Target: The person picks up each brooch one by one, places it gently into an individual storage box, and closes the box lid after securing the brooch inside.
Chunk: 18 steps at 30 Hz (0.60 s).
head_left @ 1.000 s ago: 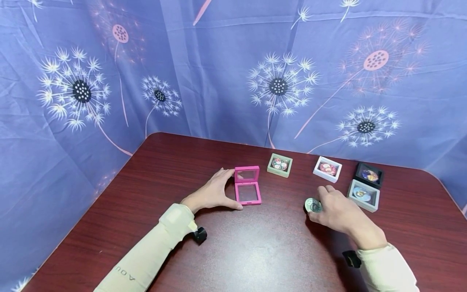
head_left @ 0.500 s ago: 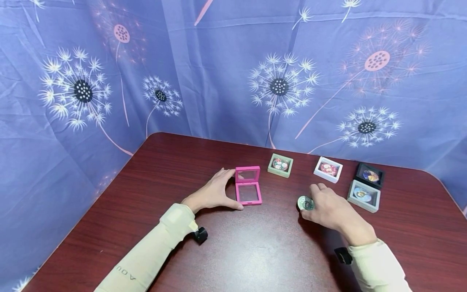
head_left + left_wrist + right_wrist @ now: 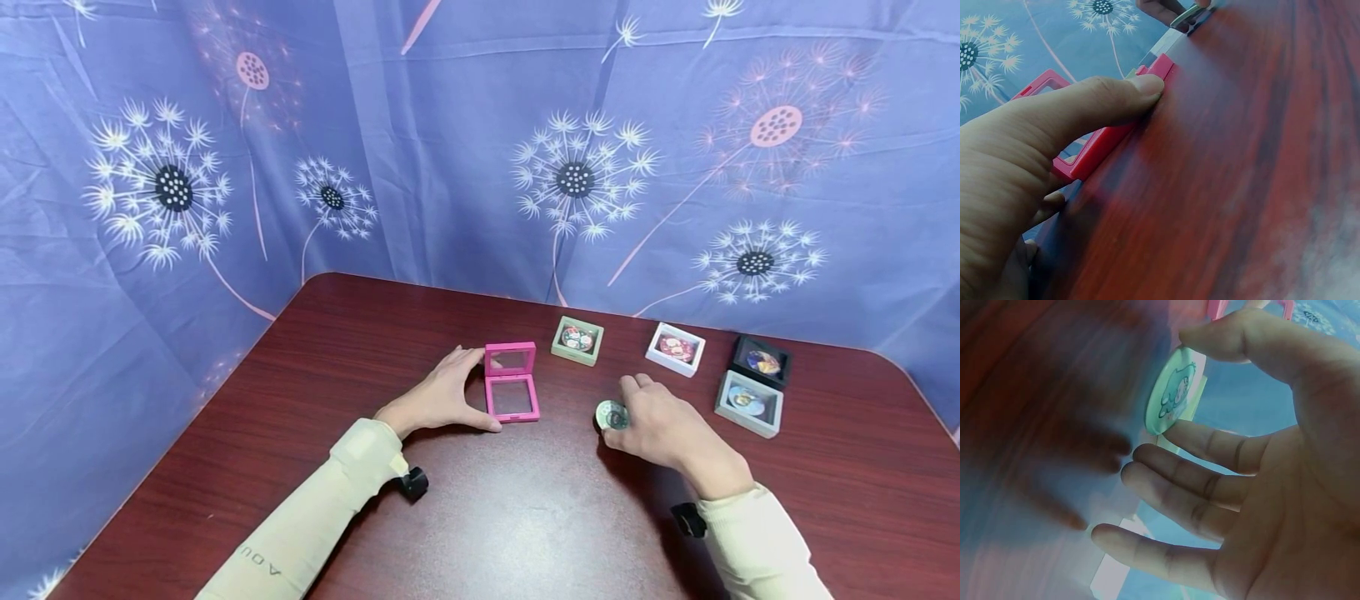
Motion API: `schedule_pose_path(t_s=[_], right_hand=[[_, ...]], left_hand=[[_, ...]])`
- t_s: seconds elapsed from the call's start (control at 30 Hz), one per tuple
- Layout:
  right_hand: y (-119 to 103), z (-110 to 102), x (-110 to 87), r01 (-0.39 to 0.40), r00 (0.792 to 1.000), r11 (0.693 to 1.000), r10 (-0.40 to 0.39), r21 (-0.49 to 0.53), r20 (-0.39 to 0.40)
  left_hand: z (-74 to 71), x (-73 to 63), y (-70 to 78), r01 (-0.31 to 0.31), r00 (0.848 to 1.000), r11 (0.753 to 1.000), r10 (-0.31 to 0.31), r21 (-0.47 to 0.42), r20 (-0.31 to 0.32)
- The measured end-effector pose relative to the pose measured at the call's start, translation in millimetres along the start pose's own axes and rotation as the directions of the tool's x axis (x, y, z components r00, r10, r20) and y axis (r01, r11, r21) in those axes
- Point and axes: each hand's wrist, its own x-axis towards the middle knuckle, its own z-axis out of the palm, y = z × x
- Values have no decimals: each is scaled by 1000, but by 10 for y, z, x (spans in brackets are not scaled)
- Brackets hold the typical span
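A pink square display case (image 3: 512,398) lies on the table with its lid (image 3: 510,359) raised and a clear window in each half. My left hand (image 3: 442,396) holds it from the left side, the thumb along the front edge and the fingers behind the lid. In the left wrist view the thumb (image 3: 1104,103) lies against the case's side (image 3: 1107,145). Between thumb and index finger, my right hand (image 3: 671,429) pinches a round green badge (image 3: 1174,394) by its edge, a cartoon figure printed on its face. The badge is tilted, just right of the case; its other fingers are spread.
Behind stand a green framed case (image 3: 577,357) and a white one (image 3: 676,367), each holding a round badge. Further right, a black case (image 3: 780,367) touches a grey one (image 3: 750,424). A blue dandelion-print cloth (image 3: 450,167) hangs behind the wooden table (image 3: 300,350).
My right hand has moved left with the badge, closer to the pink case. The left hand and the pink case have stayed in place.
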Motion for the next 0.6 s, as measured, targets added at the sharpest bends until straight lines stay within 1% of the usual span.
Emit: schedule_pose_path(t_s=[0.13,0.43,0.6], right_hand=[[-47,15,24,18,1000,1000,-18,5,-19],[-134,14,77,13,1000,1000,-13,24,-3],[-170,14,108,27,1000,999,-27,28,4]], left_hand=[[2,2,-1,4,1000,1000,-4,3,4],[-2,16,6,-49,999,999,49,0,2],[-1,9,4,-43,999,999,43,2,1]])
